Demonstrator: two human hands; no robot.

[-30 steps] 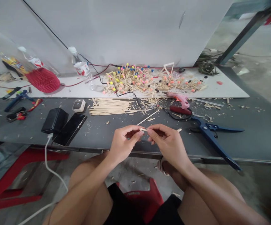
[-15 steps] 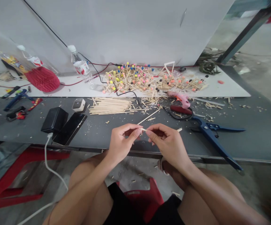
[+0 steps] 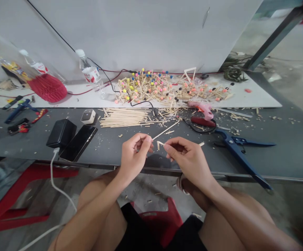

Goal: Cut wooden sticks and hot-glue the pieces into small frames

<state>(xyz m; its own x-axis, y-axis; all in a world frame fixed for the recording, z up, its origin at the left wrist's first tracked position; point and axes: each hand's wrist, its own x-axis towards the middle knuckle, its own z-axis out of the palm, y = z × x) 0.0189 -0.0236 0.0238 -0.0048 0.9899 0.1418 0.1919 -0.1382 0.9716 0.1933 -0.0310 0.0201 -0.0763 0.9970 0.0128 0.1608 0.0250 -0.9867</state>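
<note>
My right hand point(image 3: 186, 153) pinches a thin wooden stick point(image 3: 161, 143) between thumb and forefinger. Its short end bends sharply downward, pointing at the tabletop. Left of it, separated by a small gap, my left hand point(image 3: 135, 153) has its thumb and forefinger pressed together; whatever they may hold is hidden. A longer straight stick point(image 3: 166, 130) slants away from just beyond the left fingertips. Another pale stick end point(image 3: 201, 144) shows past my right knuckles; I cannot tell whether it belongs to the held stick.
Straight sticks point(image 3: 125, 118) lie bundled ahead, before a heap of sticks with coloured balls point(image 3: 147, 85). A pink glue gun point(image 3: 203, 109) and blue-handled cutters point(image 3: 235, 150) lie right. A phone point(image 3: 79, 143) and black power block point(image 3: 61, 133) sit left. Bottles point(image 3: 90, 73) stand behind.
My left hand has come off the small stick and drawn slightly left. The bent end now shows in my right hand, which has hardly moved.
</note>
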